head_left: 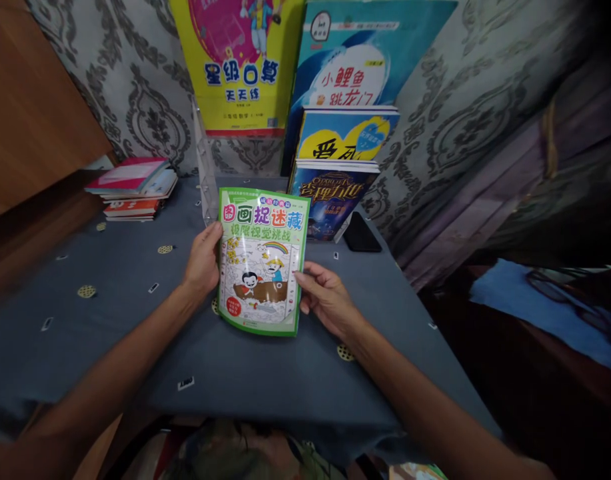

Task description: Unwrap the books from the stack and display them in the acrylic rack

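Note:
Between my two hands I hold a green-bordered picture book (262, 267), its cover facing me and slightly bowed. My left hand (204, 263) is closed on the book's left edge, thumb on the front. On the right edge, lower down, my right hand (328, 297) pinches the cover with its fingers. Just behind the book stands a clear plastic book stand (205, 160), partly hidden. Beside it, a dark blue book (335, 193) stands upright in front of a blue and yellow book (348, 130) and a tall teal book (375, 53).
A yellow workbook (245, 93) stands upright at the back. Several books lie in a stack (135, 187) at the back left. A black phone (362, 232) rests right of the standing books. Grey-blue cloth covers the table (120, 267). Glasses (565, 293) lie on blue cloth at right.

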{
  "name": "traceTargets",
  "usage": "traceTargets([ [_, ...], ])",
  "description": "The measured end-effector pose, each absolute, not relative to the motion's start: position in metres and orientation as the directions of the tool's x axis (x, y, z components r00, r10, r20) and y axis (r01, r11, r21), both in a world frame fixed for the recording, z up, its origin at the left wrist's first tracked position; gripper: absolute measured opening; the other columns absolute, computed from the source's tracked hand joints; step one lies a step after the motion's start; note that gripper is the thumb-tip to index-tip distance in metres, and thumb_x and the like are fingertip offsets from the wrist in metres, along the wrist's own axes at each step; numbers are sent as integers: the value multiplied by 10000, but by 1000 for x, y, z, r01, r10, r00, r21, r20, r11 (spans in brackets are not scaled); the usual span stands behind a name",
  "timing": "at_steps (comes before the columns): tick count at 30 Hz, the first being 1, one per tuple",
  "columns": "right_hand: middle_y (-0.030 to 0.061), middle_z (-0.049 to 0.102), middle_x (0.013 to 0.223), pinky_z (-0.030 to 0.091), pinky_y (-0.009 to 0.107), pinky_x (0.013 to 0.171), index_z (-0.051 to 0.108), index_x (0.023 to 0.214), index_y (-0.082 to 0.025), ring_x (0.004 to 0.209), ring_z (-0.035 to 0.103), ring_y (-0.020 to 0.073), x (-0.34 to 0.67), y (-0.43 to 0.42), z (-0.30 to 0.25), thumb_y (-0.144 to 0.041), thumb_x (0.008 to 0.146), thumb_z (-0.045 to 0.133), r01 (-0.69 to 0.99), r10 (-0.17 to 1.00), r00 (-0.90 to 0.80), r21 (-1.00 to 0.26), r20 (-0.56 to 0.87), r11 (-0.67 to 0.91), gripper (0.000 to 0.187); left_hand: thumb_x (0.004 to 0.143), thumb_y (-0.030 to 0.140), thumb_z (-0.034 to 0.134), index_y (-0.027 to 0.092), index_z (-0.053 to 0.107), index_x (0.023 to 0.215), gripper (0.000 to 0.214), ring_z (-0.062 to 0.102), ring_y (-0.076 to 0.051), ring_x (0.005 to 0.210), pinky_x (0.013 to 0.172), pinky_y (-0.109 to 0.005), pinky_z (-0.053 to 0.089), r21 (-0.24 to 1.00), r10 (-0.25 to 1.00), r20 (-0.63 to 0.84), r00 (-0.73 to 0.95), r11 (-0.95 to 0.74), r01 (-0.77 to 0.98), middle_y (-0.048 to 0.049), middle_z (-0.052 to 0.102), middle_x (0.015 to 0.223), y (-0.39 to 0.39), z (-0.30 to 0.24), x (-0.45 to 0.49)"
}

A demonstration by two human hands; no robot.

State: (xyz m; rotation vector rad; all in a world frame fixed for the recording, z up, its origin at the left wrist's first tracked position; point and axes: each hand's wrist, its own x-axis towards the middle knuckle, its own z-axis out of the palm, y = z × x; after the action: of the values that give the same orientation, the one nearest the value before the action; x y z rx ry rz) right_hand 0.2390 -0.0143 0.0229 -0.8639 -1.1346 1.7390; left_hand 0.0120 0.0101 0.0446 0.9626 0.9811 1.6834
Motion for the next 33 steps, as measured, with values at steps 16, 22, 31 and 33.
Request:
traceTargets([
  [16, 25, 708, 821, 461, 261, 534, 749, 1002, -250, 629, 517, 136, 243, -13, 29, -473, 804, 730, -174, 964, -194, -974, 181, 148, 299, 844, 499, 668, 205, 712, 1132, 414, 692, -282, 1098, 936, -419, 573, 868, 972, 194, -133, -233, -438, -70, 780, 1019, -1, 62, 22],
  [22, 18, 693, 843, 471, 311, 640, 733, 1042, -276, 668, 525, 160, 244, -13, 27, -489, 845, 693, -138, 954, -159, -963, 254, 233, 293, 775, 582, 711, 177, 722, 1079, 507, 695, -328, 1090, 929, -459, 582, 890, 972, 203, -118, -233, -391, -102, 777, 1028, 1, 60, 22],
  [31, 13, 643, 808, 422, 288, 587, 720, 1013, -269, 633, 465, 158, 240, -15, 22, -539, 900, 612, -26, 943, -190, -962, 273, 274, 312, 611, 477, 861, 141, 686, 1174, 679, 703, -365, 1060, 953, -505, 565, 948, 991, 33, 130, 10, -319, -147, 757, 1107, -3, 28, 13],
  [33, 9, 630, 790, 415, 283, 587, 719, 1013, -267, 633, 459, 157, 240, -15, 22, -522, 911, 603, -20, 942, -187, -959, 280, 281, 298, 610, 449, 863, 130, 686, 1186, 682, 701, -368, 1066, 971, -518, 551, 944, 984, 8, 178, 51, -326, -156, 754, 1111, -2, 26, 12],
])
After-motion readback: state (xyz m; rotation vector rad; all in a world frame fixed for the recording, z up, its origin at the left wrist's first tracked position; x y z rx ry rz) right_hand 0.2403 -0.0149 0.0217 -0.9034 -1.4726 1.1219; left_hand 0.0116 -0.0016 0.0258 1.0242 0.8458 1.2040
